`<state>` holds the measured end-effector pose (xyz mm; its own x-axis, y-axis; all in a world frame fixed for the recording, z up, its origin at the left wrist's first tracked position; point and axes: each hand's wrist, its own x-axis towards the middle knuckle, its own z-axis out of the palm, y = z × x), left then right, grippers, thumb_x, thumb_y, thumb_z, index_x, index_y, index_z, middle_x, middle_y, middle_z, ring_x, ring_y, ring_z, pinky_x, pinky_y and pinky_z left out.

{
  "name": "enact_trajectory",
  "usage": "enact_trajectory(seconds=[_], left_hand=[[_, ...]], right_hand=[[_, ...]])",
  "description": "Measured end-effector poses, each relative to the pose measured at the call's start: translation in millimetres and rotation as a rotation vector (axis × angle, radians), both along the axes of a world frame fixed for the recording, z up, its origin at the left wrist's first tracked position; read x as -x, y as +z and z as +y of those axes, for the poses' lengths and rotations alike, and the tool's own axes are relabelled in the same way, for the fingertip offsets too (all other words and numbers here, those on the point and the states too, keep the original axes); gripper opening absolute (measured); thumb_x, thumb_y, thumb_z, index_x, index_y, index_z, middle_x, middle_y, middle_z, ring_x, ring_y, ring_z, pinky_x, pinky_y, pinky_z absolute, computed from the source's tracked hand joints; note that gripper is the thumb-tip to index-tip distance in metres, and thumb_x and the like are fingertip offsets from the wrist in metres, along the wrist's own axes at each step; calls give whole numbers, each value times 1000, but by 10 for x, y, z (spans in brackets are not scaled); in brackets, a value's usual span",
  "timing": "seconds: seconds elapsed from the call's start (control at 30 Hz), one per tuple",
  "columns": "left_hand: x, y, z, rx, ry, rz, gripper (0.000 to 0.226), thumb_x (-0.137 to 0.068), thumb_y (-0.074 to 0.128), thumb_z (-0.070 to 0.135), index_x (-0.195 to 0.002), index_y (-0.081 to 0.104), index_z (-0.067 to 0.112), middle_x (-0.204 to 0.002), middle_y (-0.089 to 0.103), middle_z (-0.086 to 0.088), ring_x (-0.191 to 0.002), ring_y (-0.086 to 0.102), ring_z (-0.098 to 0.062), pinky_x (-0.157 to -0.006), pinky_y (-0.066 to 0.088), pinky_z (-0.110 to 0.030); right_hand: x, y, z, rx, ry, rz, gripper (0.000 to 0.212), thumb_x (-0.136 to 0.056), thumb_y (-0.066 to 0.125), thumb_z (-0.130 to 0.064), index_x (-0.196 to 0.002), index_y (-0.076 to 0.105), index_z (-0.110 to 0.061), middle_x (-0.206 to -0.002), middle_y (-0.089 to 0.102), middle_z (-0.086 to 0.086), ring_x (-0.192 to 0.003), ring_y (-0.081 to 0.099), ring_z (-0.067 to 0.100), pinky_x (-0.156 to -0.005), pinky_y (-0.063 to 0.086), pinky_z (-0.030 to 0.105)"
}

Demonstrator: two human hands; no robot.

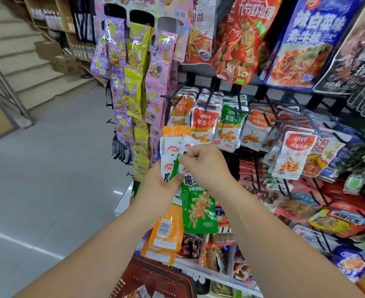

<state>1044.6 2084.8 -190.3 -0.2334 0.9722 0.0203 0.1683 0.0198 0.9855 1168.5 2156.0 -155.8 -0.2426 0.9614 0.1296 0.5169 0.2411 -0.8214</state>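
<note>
My left hand (155, 179) is curled around a bunch of orange packs (166, 233), thumb pressed across their fronts, with their white tops fanning out above my knuckles and their orange bodies hanging below my wrist, one showing a barcode. My right hand (207, 164) has its fingers (188, 157) bent tight together, pinching the white top edge of a green pack (198, 209), which hangs straight down between my two wrists and overlaps the orange ones. Both hands touch over the packs, just in front of the rack's lower left corner. The packs are flat, glossy foil pouches with crimped edges and they catch the light. Thin black hooks (209, 100) jut out of the rack above my hands, each loaded with more slick pouches in orange, red and green, so it is crowded to the right and above. Long strips of candy bags (134, 82), crinkly and clear-wrapped, hang at the rack's left end just beyond my left hand. To the left lies smooth grey floor (48, 168), wide and open, running back to pale stairs (16, 50). Below my forearms sits a red plastic basket (155, 278) with a slotted wall and a black rim, close against the shelf edge.
</note>
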Motion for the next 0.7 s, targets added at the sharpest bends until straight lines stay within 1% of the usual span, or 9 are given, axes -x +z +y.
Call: enact_trajectory(seconds=[0.07, 0.17, 0.2, 0.27, 0.37, 0.43, 0.53, 0.63, 0.7], left_hand=[[18, 66, -11, -15, 15, -3, 33, -101, 66, 21, -125, 63, 43, -113, 74, 20, -109, 68, -9, -95, 54, -36], [39, 183, -63, -65, 15, -58, 36, -101, 66, 18, -128, 62, 41, -114, 75, 20, -109, 69, -5, -97, 54, -36], [36, 230, -86, -80, 10, -77, 38, -101, 66, 16, -131, 62, 40, -116, 75, 20, -110, 69, -4, -98, 54, -37], [41, 332, -127, -102, 15, -110, 37, -102, 66, 14, -130, 63, 37, -116, 76, 17, -110, 71, -7, -101, 55, -42], [122, 548, -162, -130, 39, -201, 30, -102, 65, 10, -125, 67, 29, -114, 78, 10, -108, 74, -15, -101, 56, -50], [203, 722, -157, -159, 45, -253, 27, -101, 64, 9, -122, 70, 26, -112, 79, 4, -105, 76, -22, -96, 58, -54], [303, 1040, -102, -218, 80, -330, 22, -100, 64, 6, -115, 72, 21, -104, 81, -2, -92, 79, -26, -76, 64, -46], [321, 1394, -6, -285, 58, -299, 22, -100, 66, 9, -114, 73, 24, -106, 81, -1, -98, 78, -28, -88, 61, -54], [288, 1633, 42, -321, 37, -298, 23, -99, 68, 12, -118, 72, 24, -107, 81, 0, -99, 78, -28, -93, 59, -59]], right_hand=[[-6, 66, -39, 3, -24, 70, 35, -91, 75, -21, -62, 64, -7, -60, 60, -3, -73, 69, 16, -70, 49, 25], [-18, 250, -151, -23, -42, 177, 12, -88, 81, -30, -92, 73, -23, -93, 69, -3, -83, 62, 1, -68, 47, 22], [-27, 303, -177, -34, -49, 206, 20, -86, 83, -33, -100, 69, -30, -99, 66, -4, -85, 60, 2, -68, 47, 21], [-45, 414, -241, -77, -58, 259, 35, -83, 85, -37, -111, 62, -36, -99, 65, -3, -85, 60, 5, -66, 45, 22], [-121, 606, -372, -143, -37, 325, 42, -88, 82, -34, -121, 56, -35, -82, 66, 11, -63, 54, 9, -57, 45, 23], [-189, 724, -452, -133, -22, 353, 37, -88, 80, -33, -118, 57, -34, -75, 69, 6, -61, 58, 11, -59, 49, 22], [-239, 843, -490, -125, 1, 321, 26, -86, 81, -40, -105, 64, -31, -74, 69, 11, -66, 60, 16, -73, 51, 31], [-244, 1008, -417, -170, 37, 293, 36, -80, 82, -54, -87, 71, -20, -73, 68, 17, -63, 58, 17, -66, 48, 29], [-231, 1200, -380, -197, 58, 324, 51, -74, 77, -66, -92, 71, -19, -92, 68, 30, -76, 69, 42, -76, 60, 51]])
